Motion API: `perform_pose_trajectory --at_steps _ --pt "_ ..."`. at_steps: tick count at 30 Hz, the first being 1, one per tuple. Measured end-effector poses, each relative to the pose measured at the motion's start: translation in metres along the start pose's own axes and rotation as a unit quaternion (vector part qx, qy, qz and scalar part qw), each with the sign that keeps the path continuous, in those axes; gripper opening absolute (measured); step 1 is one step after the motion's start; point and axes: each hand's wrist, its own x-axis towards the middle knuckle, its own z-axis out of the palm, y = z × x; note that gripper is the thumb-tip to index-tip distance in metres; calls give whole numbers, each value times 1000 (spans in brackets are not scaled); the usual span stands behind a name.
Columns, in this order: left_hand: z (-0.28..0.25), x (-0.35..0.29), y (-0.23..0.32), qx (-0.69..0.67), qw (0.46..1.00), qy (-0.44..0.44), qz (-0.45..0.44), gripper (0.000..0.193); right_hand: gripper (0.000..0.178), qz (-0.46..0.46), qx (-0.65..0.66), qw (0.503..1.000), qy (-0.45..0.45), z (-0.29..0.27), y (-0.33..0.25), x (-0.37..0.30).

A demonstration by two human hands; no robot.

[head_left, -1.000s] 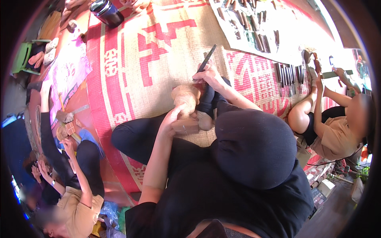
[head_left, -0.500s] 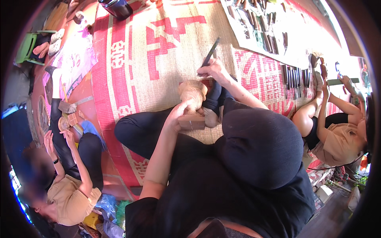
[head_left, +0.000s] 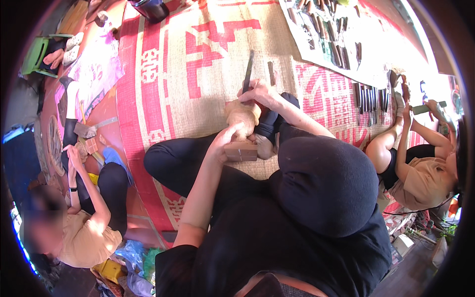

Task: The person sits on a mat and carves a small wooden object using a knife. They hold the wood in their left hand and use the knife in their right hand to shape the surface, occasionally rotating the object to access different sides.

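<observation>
A pale carved wooden figure (head_left: 242,117) on a block-like wooden base (head_left: 241,151) sits between my folded legs. My left hand (head_left: 226,141) is closed around its lower part, just above the base. In my right hand (head_left: 261,94) is a long, slim, dark carving tool (head_left: 249,70), gripped like a pen with its shaft pointing up and away. The tool's lower end meets the top of the figure; my fingers hide its tip. A short dark tool (head_left: 271,73) lies on the mat beyond my right hand. My bare foot (head_left: 266,147) is beside the figure.
A red and straw-coloured woven mat (head_left: 173,114) lies beneath me. At far right, several tools (head_left: 339,52) rest on a white sheet, with another row (head_left: 368,99) nearer. Co-workers sit left (head_left: 91,232) and right (head_left: 420,178). A dark pot (head_left: 151,11) stands at the far left.
My right hand has come slightly nearer and left, bringing the tool onto the figure's top and more upright. The left co-worker's hands have come together; the right co-worker's green bar has shifted.
</observation>
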Motion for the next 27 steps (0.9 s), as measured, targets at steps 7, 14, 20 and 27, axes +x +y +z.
perform_pose_trajectory --at_steps 7,14,20,27 --pt "2 3 -1 -12 1000 -4 -18 42 10 3 78 995 62 -15 -8 5" --pt "-10 -2 -2 -2 1000 25 9 44 23 6 -107 993 -43 21 -13 13" --pt "-11 24 -11 -12 1000 -22 18 39 9 -2 -52 994 99 -19 7 21" --pt "-9 17 -13 58 996 10 72 40 17 24 -40 998 -36 11 1 12"
